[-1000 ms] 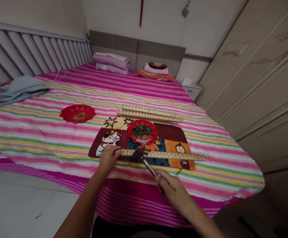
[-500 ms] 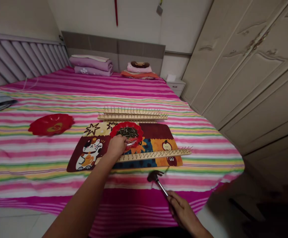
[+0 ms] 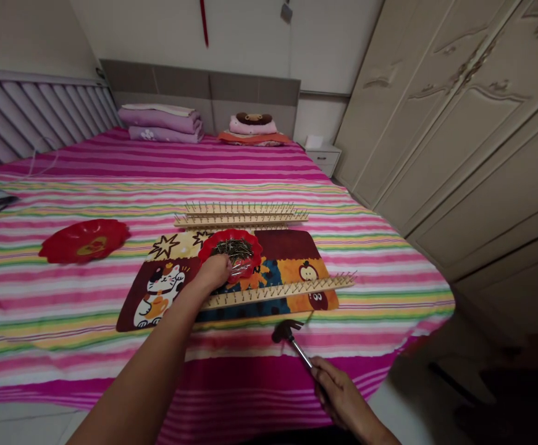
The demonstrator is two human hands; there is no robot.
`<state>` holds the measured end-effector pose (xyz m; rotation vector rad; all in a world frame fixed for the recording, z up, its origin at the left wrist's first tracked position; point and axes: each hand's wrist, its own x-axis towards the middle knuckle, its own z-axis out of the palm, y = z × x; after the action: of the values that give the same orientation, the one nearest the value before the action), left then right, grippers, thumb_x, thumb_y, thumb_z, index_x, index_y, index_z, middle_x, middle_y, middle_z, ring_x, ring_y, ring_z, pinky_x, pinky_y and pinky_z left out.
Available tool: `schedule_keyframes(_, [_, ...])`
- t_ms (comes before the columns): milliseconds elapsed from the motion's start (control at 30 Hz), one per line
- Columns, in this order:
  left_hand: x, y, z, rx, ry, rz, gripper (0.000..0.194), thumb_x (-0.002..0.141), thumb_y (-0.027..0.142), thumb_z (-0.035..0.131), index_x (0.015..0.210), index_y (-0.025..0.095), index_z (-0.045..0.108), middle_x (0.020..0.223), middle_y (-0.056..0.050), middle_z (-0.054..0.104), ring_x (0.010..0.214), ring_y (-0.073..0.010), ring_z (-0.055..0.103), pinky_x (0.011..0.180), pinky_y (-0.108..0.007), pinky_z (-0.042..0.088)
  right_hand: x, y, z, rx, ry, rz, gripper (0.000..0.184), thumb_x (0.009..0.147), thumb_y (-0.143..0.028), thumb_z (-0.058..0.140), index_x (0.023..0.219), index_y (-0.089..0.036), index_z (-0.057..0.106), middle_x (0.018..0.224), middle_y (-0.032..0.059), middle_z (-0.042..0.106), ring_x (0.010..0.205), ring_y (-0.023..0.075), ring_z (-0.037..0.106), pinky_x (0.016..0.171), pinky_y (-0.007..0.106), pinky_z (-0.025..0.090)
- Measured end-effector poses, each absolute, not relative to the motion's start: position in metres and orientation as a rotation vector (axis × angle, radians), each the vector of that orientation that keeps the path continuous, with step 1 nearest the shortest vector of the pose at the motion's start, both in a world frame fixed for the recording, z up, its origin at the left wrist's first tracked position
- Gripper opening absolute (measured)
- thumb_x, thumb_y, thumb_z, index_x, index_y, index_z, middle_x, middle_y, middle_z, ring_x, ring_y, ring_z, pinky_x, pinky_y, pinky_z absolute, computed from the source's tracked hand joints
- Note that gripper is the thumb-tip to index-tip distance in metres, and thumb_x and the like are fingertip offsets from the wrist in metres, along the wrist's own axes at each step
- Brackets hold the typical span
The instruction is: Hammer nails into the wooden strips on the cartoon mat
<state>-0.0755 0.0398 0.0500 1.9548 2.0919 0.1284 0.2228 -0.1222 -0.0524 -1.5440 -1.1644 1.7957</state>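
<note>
My left hand [image 3: 216,272] reaches into a scalloped red bowl [image 3: 256,267] of loose nails [image 3: 235,248]. Its fingers are bent together at the nails, and whether one is pinched is hidden. My right hand [image 3: 336,386] grips a claw hammer [image 3: 300,353] by its handle, the head low over the bed's near side. Between them a wooden strip [image 3: 273,291] studded with rows of upright nails lies slantwise across a patterned mat [image 3: 291,244]. My left forearm covers the area by the strip's left end.
Behind the bowl lie more nail-studded strips [image 3: 241,219]. A red lid or plate [image 3: 86,241] is on the striped bedspread [image 3: 65,296] at left. Folded bedding [image 3: 162,123] sits by the headboard [image 3: 171,83], and a wardrobe [image 3: 426,136] stands along the right.
The view has shifted slightly, so most things appear a little further left. My left hand stays in the bowl, and my right hand still holds the claw hammer low.
</note>
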Motion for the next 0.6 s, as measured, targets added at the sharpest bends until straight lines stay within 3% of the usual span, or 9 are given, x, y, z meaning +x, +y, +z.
schedule_keyframes(100, [-0.085,0.033,0.056,1.885,2.052,0.316,0.016,0.073,0.019,0.048,0.079,0.016,0.063,0.073,-0.004,0.066,0.068,-0.0143,0.059,0.061,-0.022,0.041,0.222,-0.122,-0.054,-1.555,-1.165,1.786,0.031,0.073,-0.053,0.048,0.077,-0.022,0.044,0.040,-0.0123,0.033,0.028,0.0042,0.023,0.032,0.018,0.012])
schedule_keyframes(200, [-0.096,0.018,0.065,1.577,1.842,0.773,0.016,0.066,0.024,0.055,0.078,0.017,0.063,0.064,0.001,0.064,0.060,-0.0121,0.056,0.057,-0.021,0.040,0.221,-0.122,-0.056,-1.561,-1.179,1.771,0.033,0.073,-0.053,0.047,0.080,-0.021,0.047,0.040,-0.0121,0.034,0.028,0.0043,0.023,0.032,0.018,0.012])
schedule_keyframes(300, [-0.108,-0.008,0.075,1.165,1.597,1.085,0.022,0.061,0.025,0.058,0.079,0.016,0.066,0.066,0.000,0.066,0.057,-0.0102,0.056,0.055,-0.021,0.042,0.219,-0.122,-0.054,-1.579,-1.186,1.776,0.035,0.072,-0.054,0.047,0.084,-0.021,0.049,0.039,-0.0124,0.033,0.027,0.0047,0.023,0.031,0.018,0.012])
schedule_keyframes(600, [-0.145,-0.091,0.069,0.663,1.440,1.280,0.034,0.046,0.021,0.078,0.079,0.013,0.070,0.068,-0.005,0.069,0.064,-0.0121,0.062,0.063,-0.023,0.051,0.217,-0.123,-0.052,-1.656,-1.169,1.734,0.042,0.068,-0.055,0.049,0.092,-0.020,0.052,0.040,-0.0121,0.033,0.028,0.0049,0.023,0.030,0.017,0.012])
